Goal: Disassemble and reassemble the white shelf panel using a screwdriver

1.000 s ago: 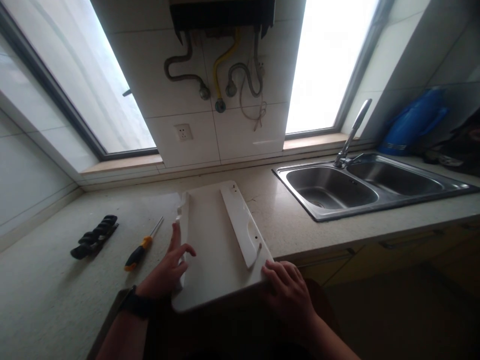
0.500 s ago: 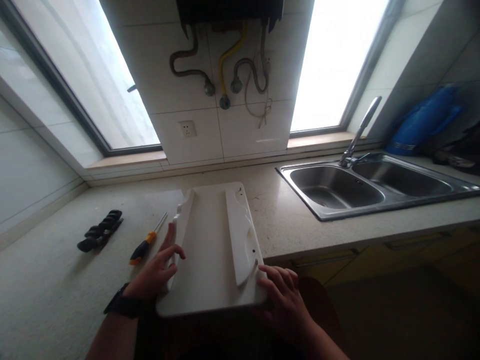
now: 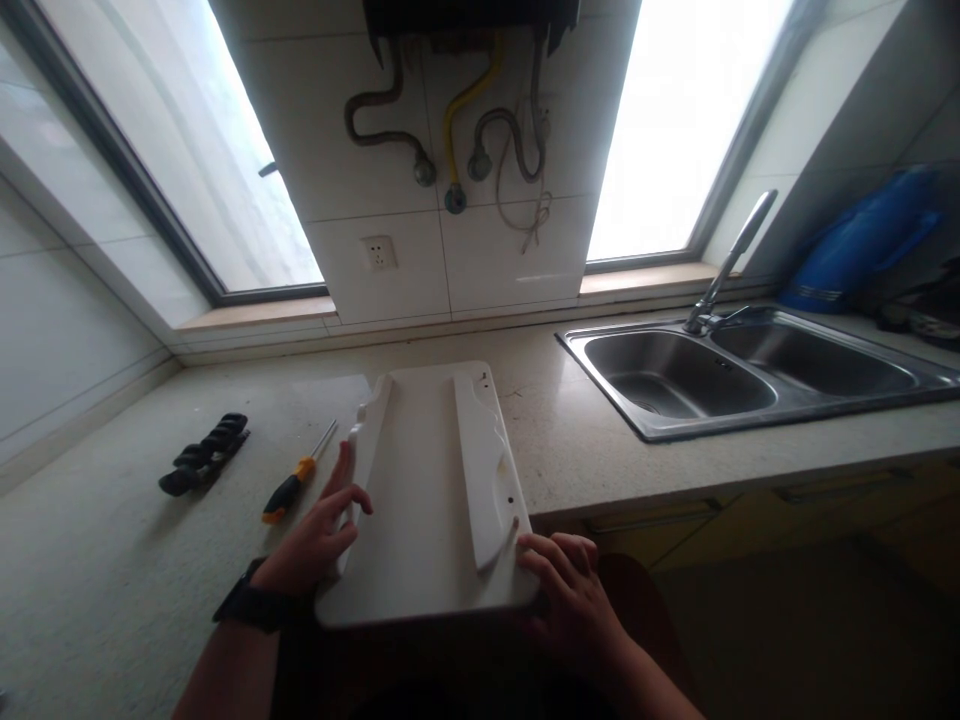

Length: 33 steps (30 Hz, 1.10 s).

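Since the earlier frame, one second ago, the white panel (image 3: 420,490) has turned to lie more square to me, and its left side has come nearer to the screwdriver (image 3: 283,494).

Nearest is my right hand (image 3: 566,575): its fingers are bent over the near right corner, the thumb hidden, and it has hold of the panel. My left hand (image 3: 322,535) is loosely half closed across the left raised strip (image 3: 367,440), one finger stretched along the outer side.

I judge that the step is to straighten and steady the panel; further turning would call for equal pressure from both hands, because the near end seems to stand out past the table (image 3: 585,455) edge.

Its face is smooth and matt, with rounded corners. On it, the right strip (image 3: 476,470) has a wavy outer edge, and beside its near end stands a small peg (image 3: 515,523).

Farther, I see the screwdriver's yellow-and-black handle, a ridged black object (image 3: 204,455) I cannot identify, the shiny steel sink (image 3: 795,395), and behind, on glossy tiles, a yellow hose (image 3: 449,130).
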{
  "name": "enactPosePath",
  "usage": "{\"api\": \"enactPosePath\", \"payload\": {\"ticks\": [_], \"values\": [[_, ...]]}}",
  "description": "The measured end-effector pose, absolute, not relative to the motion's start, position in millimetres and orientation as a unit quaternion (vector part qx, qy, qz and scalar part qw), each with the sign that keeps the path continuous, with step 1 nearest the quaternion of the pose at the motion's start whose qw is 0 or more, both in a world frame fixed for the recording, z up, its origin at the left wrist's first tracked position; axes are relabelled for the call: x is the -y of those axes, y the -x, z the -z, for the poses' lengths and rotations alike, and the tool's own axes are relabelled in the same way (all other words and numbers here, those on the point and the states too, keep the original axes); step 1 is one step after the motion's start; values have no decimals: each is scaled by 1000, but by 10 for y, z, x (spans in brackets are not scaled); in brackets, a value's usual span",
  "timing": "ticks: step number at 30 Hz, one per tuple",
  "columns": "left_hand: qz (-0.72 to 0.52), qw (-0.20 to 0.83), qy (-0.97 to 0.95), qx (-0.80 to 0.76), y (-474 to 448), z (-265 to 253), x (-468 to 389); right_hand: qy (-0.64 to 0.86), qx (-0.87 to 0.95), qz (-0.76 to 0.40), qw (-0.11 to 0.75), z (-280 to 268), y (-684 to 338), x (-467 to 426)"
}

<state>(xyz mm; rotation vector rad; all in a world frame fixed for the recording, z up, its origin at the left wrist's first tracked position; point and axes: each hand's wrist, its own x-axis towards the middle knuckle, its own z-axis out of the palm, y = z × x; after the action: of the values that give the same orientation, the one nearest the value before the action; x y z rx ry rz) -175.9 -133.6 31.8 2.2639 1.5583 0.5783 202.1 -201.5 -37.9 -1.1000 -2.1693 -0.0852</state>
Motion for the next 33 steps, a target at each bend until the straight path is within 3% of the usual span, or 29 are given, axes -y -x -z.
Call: {"api": "enactPosePath", "payload": {"ticks": [10,22,29,33], "values": [[-224,189,-788,-541,1742,-305,1348,432,834,-30,342,339,-2041,1937],[-224,198,-786,-542,1768,-293,1349,424,839,6,341,430,-2085,1960],[-225,177,-782,-554,1736,-293,1349,397,833,-18,385,398,-2080,1973],[-187,159,-785,-569,1761,-294,1360,406,782,-114,458,390,-2106,1990]]}}
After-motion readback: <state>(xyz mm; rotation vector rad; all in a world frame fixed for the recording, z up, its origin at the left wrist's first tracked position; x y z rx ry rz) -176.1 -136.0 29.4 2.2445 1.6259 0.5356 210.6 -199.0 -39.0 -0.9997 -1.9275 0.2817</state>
